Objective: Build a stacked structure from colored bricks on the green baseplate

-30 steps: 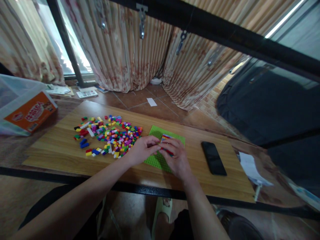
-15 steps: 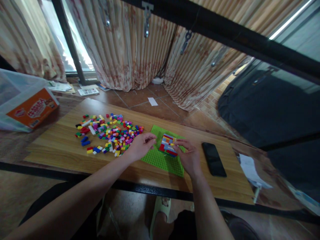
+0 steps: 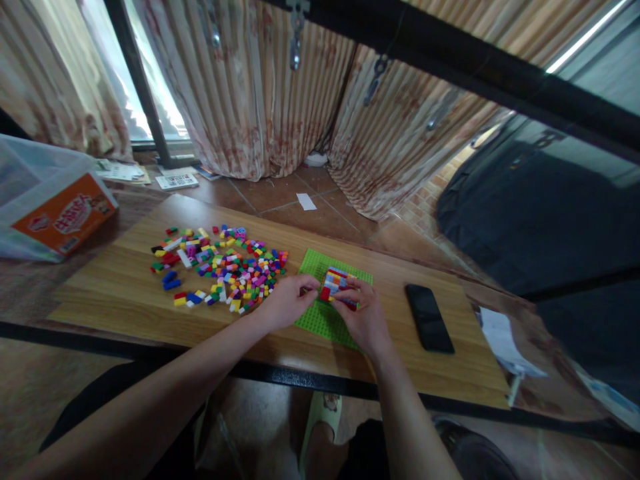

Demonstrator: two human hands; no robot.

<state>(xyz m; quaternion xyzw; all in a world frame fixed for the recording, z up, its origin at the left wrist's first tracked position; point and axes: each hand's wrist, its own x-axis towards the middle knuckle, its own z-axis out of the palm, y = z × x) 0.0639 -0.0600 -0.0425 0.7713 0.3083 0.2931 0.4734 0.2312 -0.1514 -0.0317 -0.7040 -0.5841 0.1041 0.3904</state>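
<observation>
A small block of stacked toy bricks point(image 3: 336, 275) in red, blue, white and yellow rows sits on the green studded baseplate point(image 3: 320, 322). Over its near right part, my right hand point(image 3: 367, 317) has thumb and fingers closed on the bricks, hiding that side. My left hand point(image 3: 290, 301) is beside the block's left edge, above the plate, thumb and forefinger pinched together. Whatever may be between those fingertips is too small to make out. Left of the plate lies a wide heap of loose toy bricks point(image 3: 245, 272) in many colours.
The wooden table point(image 3: 125, 300) carries a black phone point(image 3: 429, 319) right of the baseplate. A clear plastic bin point(image 3: 45, 157) with an orange label stands at the left. White papers point(image 3: 505, 337) lie at the right end. Patterned curtains point(image 3: 260, 87) hang behind, and a dark bar point(image 3: 450, 60) crosses overhead.
My right hand has shifted left and its thumb has come to the block's near side. My left hand has moved slightly right and down, closer to the block.
</observation>
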